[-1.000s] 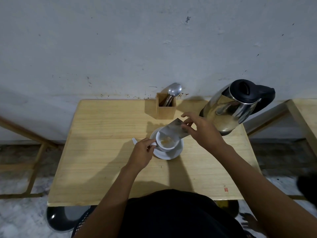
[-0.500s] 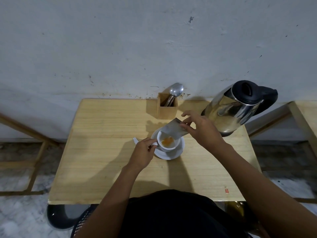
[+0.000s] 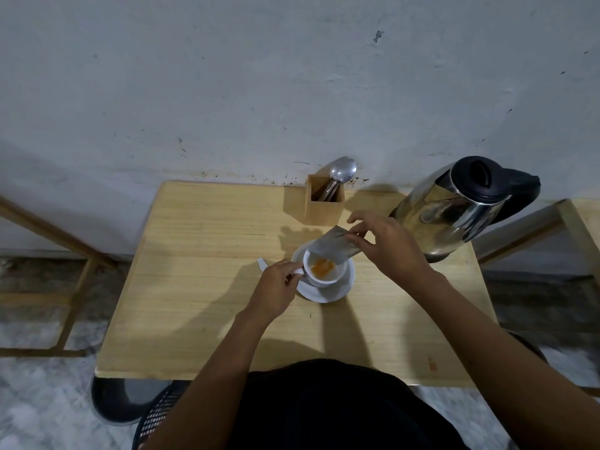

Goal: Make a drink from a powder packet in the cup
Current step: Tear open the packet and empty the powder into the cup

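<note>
A white cup (image 3: pixel 334 277) stands on a white saucer (image 3: pixel 328 292) in the middle of the wooden table (image 3: pixel 201 287). Orange powder (image 3: pixel 321 266) lies in the cup's bottom. My right hand (image 3: pixel 394 246) pinches a silver powder packet (image 3: pixel 334 246) by its far end and holds it tilted, its open mouth over the cup's rim. My left hand (image 3: pixel 276 289) grips the cup's handle at the left. A small torn white strip (image 3: pixel 262 264) lies on the table just left of that hand.
A wooden holder (image 3: pixel 325 206) with metal spoons (image 3: pixel 341 172) stands at the table's back edge against the wall. A steel electric kettle (image 3: pixel 454 206) with a black lid stands at the back right, close to my right hand. A second table's corner (image 3: pixel 584 222) shows at far right.
Orange powder has fallen from the packet into the cup, where a second ago only a pale bottom showed. Both hands have stayed in place.
</note>
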Available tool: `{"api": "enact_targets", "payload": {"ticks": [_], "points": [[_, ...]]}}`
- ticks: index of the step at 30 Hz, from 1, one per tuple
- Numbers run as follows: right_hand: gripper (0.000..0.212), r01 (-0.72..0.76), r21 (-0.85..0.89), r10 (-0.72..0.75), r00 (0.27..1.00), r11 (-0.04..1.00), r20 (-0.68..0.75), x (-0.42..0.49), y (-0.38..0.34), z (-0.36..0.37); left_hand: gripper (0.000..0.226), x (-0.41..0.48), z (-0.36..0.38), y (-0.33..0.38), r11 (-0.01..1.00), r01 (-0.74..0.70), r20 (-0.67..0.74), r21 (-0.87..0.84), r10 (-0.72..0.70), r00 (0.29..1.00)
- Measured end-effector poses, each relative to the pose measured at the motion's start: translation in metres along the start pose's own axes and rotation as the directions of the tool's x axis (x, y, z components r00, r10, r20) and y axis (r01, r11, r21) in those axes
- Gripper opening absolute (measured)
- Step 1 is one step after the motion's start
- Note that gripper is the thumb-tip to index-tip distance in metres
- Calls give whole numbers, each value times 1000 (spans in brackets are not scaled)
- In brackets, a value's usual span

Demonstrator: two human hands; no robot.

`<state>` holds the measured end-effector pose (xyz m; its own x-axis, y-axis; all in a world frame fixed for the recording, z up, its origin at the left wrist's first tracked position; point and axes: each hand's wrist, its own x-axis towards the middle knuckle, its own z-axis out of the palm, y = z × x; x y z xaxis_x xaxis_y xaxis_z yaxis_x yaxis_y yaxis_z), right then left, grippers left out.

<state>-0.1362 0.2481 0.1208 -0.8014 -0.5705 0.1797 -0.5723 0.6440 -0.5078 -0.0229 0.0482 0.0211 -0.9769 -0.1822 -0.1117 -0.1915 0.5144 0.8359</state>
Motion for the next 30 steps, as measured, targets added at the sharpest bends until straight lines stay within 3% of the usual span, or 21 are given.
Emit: {"api": "enact_targets", "payload": {"ticks": [4,8,12,16,19,30], "points": [[8,23,-65,-21,999,998,34,3,2,3,22,-1,0,0,1000,-5,-2,-2,5,1000],[19,24,-32,-23,1000,999,16,5,-1,2,24,0,0,0,1000,-10,-1,3,10,1000],[9,78,-124,-75,997,989,29,8,0,3,24,-1,-1,1,1000,-8,-1,-2,8,1000],[17,75,-75,-72,997,994,38,11,0,2,23,0,-1,2,1000,-13,-2,9,13,1000],[7,156,-133,-152,988,979,42,14,-2,2,23,0,-1,2,1000,-13,-6,7,13,1000],[6,218,-134,-208,974,967,86,19,0,1,22,-1,-2,4,1000,-16,0,0,16,1000]]}}
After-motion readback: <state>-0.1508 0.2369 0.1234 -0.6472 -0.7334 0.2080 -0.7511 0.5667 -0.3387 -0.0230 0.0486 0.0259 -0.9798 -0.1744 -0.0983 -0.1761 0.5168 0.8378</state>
